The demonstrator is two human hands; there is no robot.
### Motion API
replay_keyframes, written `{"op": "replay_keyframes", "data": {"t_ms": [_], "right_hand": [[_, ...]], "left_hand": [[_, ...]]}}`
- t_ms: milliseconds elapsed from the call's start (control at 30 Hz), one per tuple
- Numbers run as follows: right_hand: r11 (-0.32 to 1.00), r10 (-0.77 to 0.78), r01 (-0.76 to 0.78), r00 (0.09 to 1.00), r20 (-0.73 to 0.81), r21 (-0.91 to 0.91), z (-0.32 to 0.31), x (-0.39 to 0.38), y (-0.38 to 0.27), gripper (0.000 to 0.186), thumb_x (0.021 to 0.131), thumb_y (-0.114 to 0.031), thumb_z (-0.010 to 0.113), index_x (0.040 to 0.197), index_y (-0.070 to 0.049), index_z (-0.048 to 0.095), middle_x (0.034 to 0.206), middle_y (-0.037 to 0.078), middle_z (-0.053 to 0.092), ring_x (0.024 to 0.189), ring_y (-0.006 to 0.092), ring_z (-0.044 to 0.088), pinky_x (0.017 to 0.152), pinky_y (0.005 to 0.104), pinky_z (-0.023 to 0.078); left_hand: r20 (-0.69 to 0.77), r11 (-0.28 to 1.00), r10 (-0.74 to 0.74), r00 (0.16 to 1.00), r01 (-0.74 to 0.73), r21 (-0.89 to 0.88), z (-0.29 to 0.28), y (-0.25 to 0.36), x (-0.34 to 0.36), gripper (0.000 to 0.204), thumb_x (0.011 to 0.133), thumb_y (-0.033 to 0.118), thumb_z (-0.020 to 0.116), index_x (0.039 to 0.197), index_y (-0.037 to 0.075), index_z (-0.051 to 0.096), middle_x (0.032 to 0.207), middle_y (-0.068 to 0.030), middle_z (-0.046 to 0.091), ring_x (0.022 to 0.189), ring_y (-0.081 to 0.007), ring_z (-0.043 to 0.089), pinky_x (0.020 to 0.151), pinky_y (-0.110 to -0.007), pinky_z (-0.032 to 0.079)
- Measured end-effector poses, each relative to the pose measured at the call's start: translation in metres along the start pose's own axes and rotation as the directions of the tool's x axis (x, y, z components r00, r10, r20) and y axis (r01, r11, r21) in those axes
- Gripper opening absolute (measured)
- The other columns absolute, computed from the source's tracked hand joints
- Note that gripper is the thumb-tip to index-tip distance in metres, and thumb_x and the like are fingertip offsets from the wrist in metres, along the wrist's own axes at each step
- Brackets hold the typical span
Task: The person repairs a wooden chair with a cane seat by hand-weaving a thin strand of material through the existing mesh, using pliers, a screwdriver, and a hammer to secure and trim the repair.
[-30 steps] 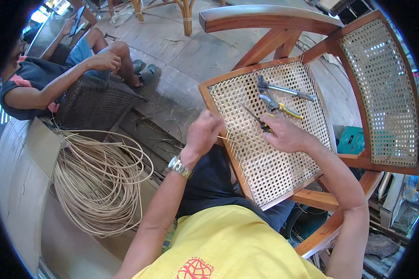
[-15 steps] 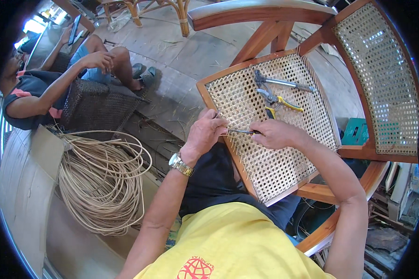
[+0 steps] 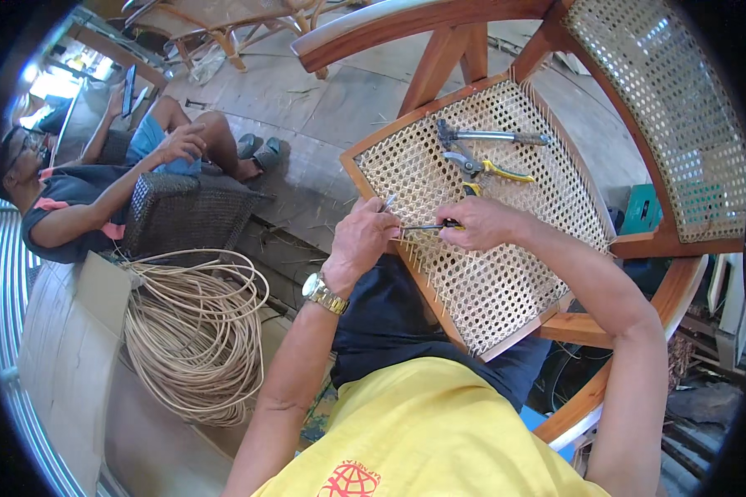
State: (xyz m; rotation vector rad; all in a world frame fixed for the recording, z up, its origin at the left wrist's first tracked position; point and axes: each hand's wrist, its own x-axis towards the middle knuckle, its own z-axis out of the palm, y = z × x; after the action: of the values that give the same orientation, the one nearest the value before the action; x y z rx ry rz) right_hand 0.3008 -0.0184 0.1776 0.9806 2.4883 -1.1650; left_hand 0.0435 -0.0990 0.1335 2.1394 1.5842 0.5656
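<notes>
A wooden chair with a woven cane seat (image 3: 489, 273) rests against my lap, loose cane ends sticking up along its frame. My right hand (image 3: 482, 224) is closed round the dark and yellow handle of a screwdriver-like tool (image 3: 421, 227). Its thin metal shaft points left, reaching the fingertips of my left hand (image 3: 358, 242) at the seat's left edge. Those left fingers are pinched together; a small pale piece (image 3: 389, 201) pokes out above them, its kind unclear. Farther up the seat lie a hammer (image 3: 497, 136) and pruning shears (image 3: 497, 171) with yellow handles.
To my left, a big coil of rattan cane (image 3: 195, 348) lies by an opened cardboard box (image 3: 66, 348). Beyond it a person (image 3: 83, 199) sits in a dark woven chair (image 3: 186, 211), holding a phone. A green case (image 3: 641, 209) stands behind the seat, at right.
The view has shifted slightly, so the chair sits a little higher and further left. My right hand and the tool have moved slightly; the pale piece now shows above my left fingers.
</notes>
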Motion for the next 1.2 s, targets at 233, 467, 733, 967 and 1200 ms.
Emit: {"op": "replay_keyframes", "data": {"t_ms": [233,467,733,967,1200], "right_hand": [[0.997,-0.063,0.058,0.991,-0.117,-0.041,0.012,0.004,0.011,0.029,0.097,-0.030,0.060,0.112,-0.006,0.066,0.090,0.021,0.071,0.087,0.0385,0.070,0.081,0.0517,0.054],[0.995,-0.040,0.030,0.993,-0.113,-0.092,0.004,0.004,0.004,0.031,0.097,-0.034,0.061,0.112,-0.008,0.067,0.091,0.020,0.072,0.089,0.0385,0.071,0.082,0.0514,0.054],[0.999,-0.008,0.003,0.994,-0.112,-0.050,0.000,0.004,0.001,0.034,0.094,-0.033,0.061,0.113,-0.007,0.070,0.099,0.022,0.074,0.095,0.0410,0.072,0.087,0.0507,0.056],[0.999,0.019,-0.022,0.998,-0.062,-0.047,-0.009,0.001,-0.005,0.036,0.094,-0.035,0.062,0.114,-0.007,0.070,0.105,0.022,0.074,0.100,0.0396,0.071,0.090,0.0500,0.055],[0.993,-0.062,0.052,0.994,-0.090,-0.110,-0.019,0.002,-0.005,0.035,0.093,-0.034,0.063,0.110,-0.005,0.070,0.094,0.023,0.073,0.091,0.0417,0.071,0.085,0.0501,0.055]], "left_hand": [[0.038,0.995,0.001,0.999,-0.005,0.098,-0.001,0.007,0.002,0.014,0.092,0.024,0.075,0.100,0.013,0.080,0.097,-0.0069,0.063,0.087,-0.0302,0.070,0.077,-0.043,0.056],[0.009,0.980,0.036,0.999,-0.037,0.194,0.006,0.007,0.000,0.013,0.093,0.022,0.073,0.099,0.012,0.079,0.095,-0.0074,0.064,0.084,-0.0287,0.071,0.073,-0.041,0.059],[-0.020,0.970,0.075,0.997,-0.068,0.233,0.010,0.004,0.001,0.014,0.093,0.020,0.072,0.101,0.010,0.077,0.094,-0.0079,0.065,0.084,-0.0285,0.071,0.074,-0.040,0.059],[-0.032,0.986,0.102,0.994,-0.097,0.139,0.006,0.002,0.001,0.014,0.092,0.020,0.072,0.100,0.009,0.078,0.091,-0.0089,0.064,0.086,-0.0303,0.070,0.074,-0.041,0.058],[-0.061,0.991,0.072,0.996,-0.065,0.115,0.013,0.000,0.000,0.015,0.093,0.020,0.071,0.101,0.009,0.078,0.098,-0.0097,0.069,0.091,-0.0308,0.071,0.079,-0.042,0.058]]}}
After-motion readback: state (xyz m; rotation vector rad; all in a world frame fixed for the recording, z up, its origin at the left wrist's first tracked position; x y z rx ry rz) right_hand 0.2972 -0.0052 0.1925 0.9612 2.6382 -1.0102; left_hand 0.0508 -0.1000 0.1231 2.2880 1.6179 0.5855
